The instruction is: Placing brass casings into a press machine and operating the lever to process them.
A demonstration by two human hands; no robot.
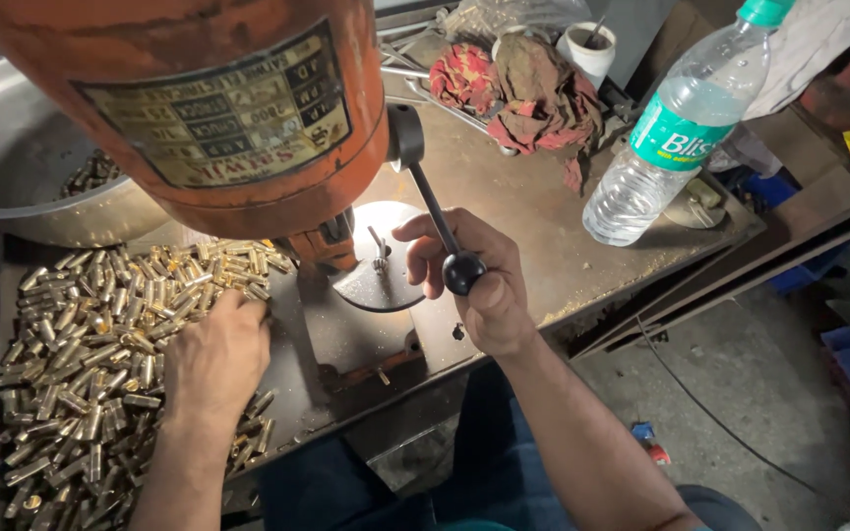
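Note:
An orange drill press (248, 118) fills the top left, with a round metal work plate (386, 285) below its spindle and a small part standing on it. My right hand (479, 285) is closed around the press's black lever (445, 236), near its ball knob. My left hand (216, 359) rests palm down on a large heap of small brass cylinders (81, 364) spread over the left of the bench, fingers curled among them.
A big metal bowl (12, 167) holding more brass pieces sits at the far left. A clear water bottle (676, 128) stands on the bench at right, behind it red rags (523, 88) and a white cup (587, 49). A cable runs over the floor below.

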